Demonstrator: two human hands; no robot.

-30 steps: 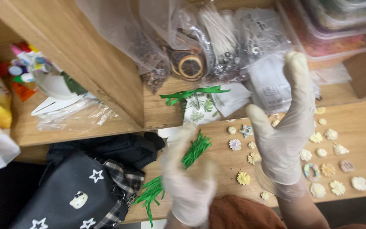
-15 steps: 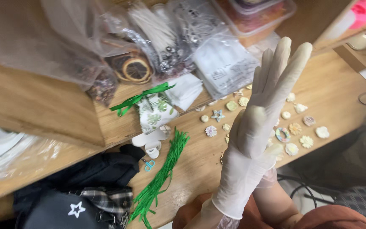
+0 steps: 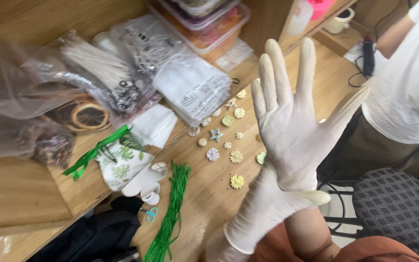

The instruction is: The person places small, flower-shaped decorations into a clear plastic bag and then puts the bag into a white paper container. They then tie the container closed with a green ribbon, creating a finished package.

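My right hand (image 3: pixel 292 131) is up with its fingers (image 3: pixel 270 73) spread wide inside a thin white rubber glove (image 3: pixel 287 145), while my left hand (image 3: pixel 263 213) pinches the glove's cuff at my wrist, above the little clay flowers (image 3: pixel 236 181) on the wooden counter (image 3: pixel 204 194).

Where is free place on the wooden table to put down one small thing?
Bare wood lies between the green cords and the yellow flower, and on the table left of the green ribbon. It is crowded around the plastic bags and small flowers.
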